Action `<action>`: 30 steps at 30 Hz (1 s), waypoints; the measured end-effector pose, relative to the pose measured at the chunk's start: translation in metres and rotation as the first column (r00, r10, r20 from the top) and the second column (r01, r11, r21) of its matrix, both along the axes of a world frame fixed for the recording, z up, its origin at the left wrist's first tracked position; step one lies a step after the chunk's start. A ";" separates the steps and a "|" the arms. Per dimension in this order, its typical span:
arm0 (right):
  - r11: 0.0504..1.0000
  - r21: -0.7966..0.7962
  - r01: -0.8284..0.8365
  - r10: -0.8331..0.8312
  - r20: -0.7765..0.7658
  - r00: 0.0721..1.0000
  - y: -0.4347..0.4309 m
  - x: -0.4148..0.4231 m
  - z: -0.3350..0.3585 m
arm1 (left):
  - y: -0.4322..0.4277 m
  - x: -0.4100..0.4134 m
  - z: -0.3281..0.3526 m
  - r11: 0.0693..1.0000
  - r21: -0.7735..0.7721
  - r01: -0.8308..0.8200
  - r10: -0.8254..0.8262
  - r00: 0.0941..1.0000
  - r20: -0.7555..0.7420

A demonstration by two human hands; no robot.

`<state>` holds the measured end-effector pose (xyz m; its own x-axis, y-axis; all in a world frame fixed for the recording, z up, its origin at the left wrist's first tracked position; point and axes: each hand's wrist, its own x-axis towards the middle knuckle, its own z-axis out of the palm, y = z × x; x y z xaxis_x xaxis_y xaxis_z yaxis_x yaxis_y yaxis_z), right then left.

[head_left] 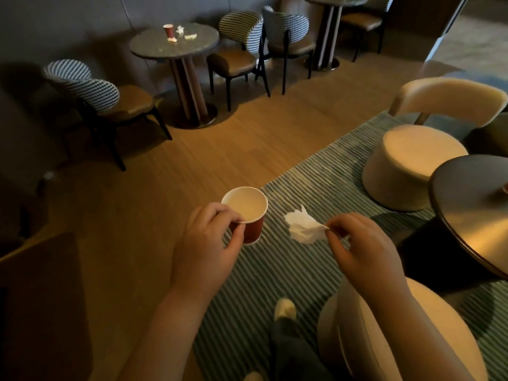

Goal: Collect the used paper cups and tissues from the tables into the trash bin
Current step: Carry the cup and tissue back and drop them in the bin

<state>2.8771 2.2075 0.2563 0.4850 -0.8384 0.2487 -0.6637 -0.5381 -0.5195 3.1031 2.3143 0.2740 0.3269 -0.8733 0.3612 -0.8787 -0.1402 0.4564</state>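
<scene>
My left hand [204,244] grips a red paper cup [247,214] by its rim and side, upright, its pale inside showing. My right hand [360,247] pinches a crumpled white tissue [303,225] that hangs just right of the cup. Both are held over the floor and the striped rug. On a far round table [154,46] stand another red paper cup [168,30] and several white tissue scraps [184,34]. No trash bin is in view.
Checked chairs [90,92] flank the far table. A dark round table [472,213] stands at the right, with beige stools [412,163] and a beige chair [450,100] on the striped rug [288,273]. Wooden floor lies between. My shoe [284,309] shows below.
</scene>
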 end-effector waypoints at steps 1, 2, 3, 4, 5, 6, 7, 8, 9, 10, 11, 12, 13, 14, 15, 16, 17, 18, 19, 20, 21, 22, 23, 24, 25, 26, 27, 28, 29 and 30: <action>1.000 0.012 0.014 -0.014 -0.015 1.000 -0.019 0.007 -0.005 | -0.020 0.010 -0.003 1.000 0.001 0.011 -0.011 1.000 0.005; 0.999 0.018 0.026 -0.026 -0.026 0.999 -0.038 0.015 -0.009 | -0.041 0.021 -0.005 1.000 -0.001 0.022 -0.022 1.000 0.011; 0.999 0.022 0.036 -0.036 -0.031 0.999 -0.059 0.022 -0.012 | -0.063 0.030 -0.007 0.999 -0.003 0.032 -0.032 0.999 0.016; 0.999 0.025 0.047 -0.046 -0.026 0.999 -0.081 0.030 -0.013 | -0.086 0.040 -0.008 0.999 -0.006 0.040 -0.040 0.999 0.022; 0.998 0.029 0.061 -0.060 -0.014 0.998 -0.104 0.038 -0.015 | -0.109 0.048 -0.008 0.999 -0.008 0.046 -0.046 0.998 0.031; 0.997 0.030 0.076 -0.076 0.002 0.997 -0.128 0.046 -0.016 | -0.134 0.057 -0.007 0.999 -0.009 0.051 -0.051 0.998 0.041; 0.996 0.028 0.087 -0.088 0.015 0.996 -0.154 0.055 -0.016 | -0.160 0.065 -0.006 0.998 -0.007 0.056 -0.055 0.997 0.051; 0.995 0.028 0.094 -0.095 0.023 0.995 -0.180 0.064 -0.015 | -0.186 0.072 -0.003 0.998 -0.003 0.060 -0.060 0.996 0.060; 0.995 0.032 0.096 -0.097 0.024 0.995 -0.208 0.073 -0.013 | -0.214 0.079 -0.001 0.998 0.002 0.066 -0.066 0.995 0.068; 0.995 0.039 0.094 -0.095 0.023 0.995 -0.235 0.081 -0.010 | -0.241 0.086 0.003 0.997 0.010 0.070 -0.071 0.995 0.071; 0.995 0.041 0.091 -0.092 0.025 0.995 -0.260 0.088 -0.006 | -0.268 0.092 0.006 0.997 0.016 0.073 -0.074 0.995 0.070; 0.995 0.034 0.090 -0.091 0.030 0.995 -0.285 0.095 -0.002 | -0.294 0.097 0.008 0.997 0.020 0.076 -0.078 0.995 0.069; 0.996 0.021 0.091 -0.092 0.035 0.995 -0.309 0.100 0.002 | -0.319 0.102 0.009 0.997 0.022 0.081 -0.082 0.994 0.069; 0.996 0.011 0.091 -0.091 0.035 0.995 -0.332 0.106 0.005 | -0.343 0.107 0.010 0.996 0.023 0.085 -0.086 0.994 0.070; 0.996 0.008 0.087 -0.087 0.027 0.996 -0.353 0.111 0.007 | -0.365 0.112 0.009 0.996 0.026 0.089 -0.090 0.994 0.068; 0.996 0.011 0.085 -0.085 0.017 0.996 -0.373 0.115 0.008 | -0.386 0.116 0.008 0.995 0.030 0.093 -0.095 0.993 0.064; 0.996 0.017 0.087 -0.087 0.011 0.996 -0.391 0.118 0.008 | -0.406 0.120 0.006 0.995 0.037 0.098 -0.100 0.993 0.058; 0.995 0.025 0.091 -0.092 0.012 0.996 -0.408 0.121 0.008 | -0.424 0.123 0.004 0.994 0.044 0.102 -0.104 0.993 0.053; 0.995 0.037 0.097 -0.098 0.014 0.995 -0.424 0.123 0.007 | -0.442 0.127 0.002 0.993 0.050 0.106 -0.108 0.993 0.046; 0.993 0.050 0.104 -0.105 0.012 0.994 -0.440 0.126 0.007 | -0.461 0.131 0.000 0.992 0.056 0.111 -0.114 0.993 0.040; 0.992 0.057 0.114 -0.115 0.005 0.993 -0.457 0.128 0.006 | -0.481 0.136 -0.002 0.991 0.060 0.117 -0.119 0.992 0.038; 0.990 0.058 0.128 -0.128 -0.005 0.992 -0.476 0.131 0.004 | -0.503 0.141 -0.004 0.991 0.062 0.122 -0.124 0.991 0.042; 0.988 0.057 0.145 -0.145 -0.017 0.989 -0.496 0.133 0.001 | -0.526 0.146 -0.007 0.990 0.060 0.126 -0.129 0.991 0.044; 0.984 0.060 0.165 -0.164 -0.029 0.986 -0.517 0.136 -0.002 | -0.550 0.152 -0.010 0.990 0.055 0.130 -0.132 0.990 0.041; 0.981 0.059 0.187 -0.185 -0.036 0.982 -0.539 0.140 -0.004 | -0.576 0.158 -0.014 0.990 0.049 0.136 -0.138 0.990 0.035; 0.976 0.052 0.211 -0.209 -0.038 0.977 -0.561 0.143 -0.006 | -0.602 0.165 -0.017 0.988 0.042 0.146 -0.147 0.989 0.030; 0.971 0.044 0.235 -0.234 -0.041 0.971 -0.584 0.147 -0.007 | -0.630 0.171 -0.020 0.987 0.036 0.159 -0.160 0.987 0.028; 0.966 0.038 0.258 -0.256 -0.048 0.966 -0.608 0.152 -0.008 | -0.658 0.177 -0.023 0.984 0.032 0.176 -0.177 0.984 0.025; 0.960 0.035 0.277 -0.275 -0.060 0.960 -0.632 0.156 -0.009 | -0.687 0.183 -0.025 0.980 0.030 0.196 -0.197 0.980 0.017; 0.955 0.031 0.297 -0.294 -0.073 0.953 -0.657 0.160 -0.009 | -0.717 0.190 -0.027 0.975 0.028 0.218 -0.218 0.976 0.005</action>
